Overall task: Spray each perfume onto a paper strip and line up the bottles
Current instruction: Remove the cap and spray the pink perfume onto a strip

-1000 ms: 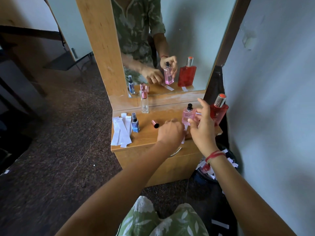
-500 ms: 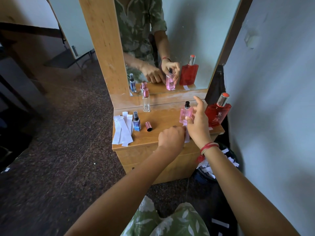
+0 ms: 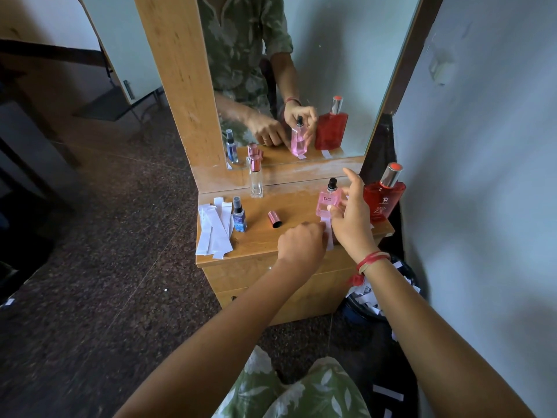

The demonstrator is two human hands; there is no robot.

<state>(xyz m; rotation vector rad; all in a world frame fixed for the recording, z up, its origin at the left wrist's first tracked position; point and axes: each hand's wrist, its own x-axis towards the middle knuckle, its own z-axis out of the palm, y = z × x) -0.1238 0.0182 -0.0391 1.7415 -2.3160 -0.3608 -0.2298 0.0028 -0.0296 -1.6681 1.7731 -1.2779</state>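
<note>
Nearest to me, the left hand [image 3: 301,244] was curled up, pinching a paper strip [image 3: 329,236] flat on the dresser top [image 3: 259,245]. Right next to it the right hand [image 3: 352,221] gripped the pink bottle [image 3: 327,202], thumb on the front, index finger lifted by the black sprayer. The bottle stood upright, just behind the strip. Further left lay a loose pink cap [image 3: 275,219], a blue bottle [image 3: 239,217] and a pile of strips [image 3: 212,233]. The red bottle [image 3: 381,200] stood at the right edge, and a clear bottle [image 3: 256,181] stood back by the mirror [image 3: 346,55].

On the dresser [image 3: 295,203], strips [image 3: 212,229] lie left of small bottle [image 3: 239,217], seemingly touching.
</note>
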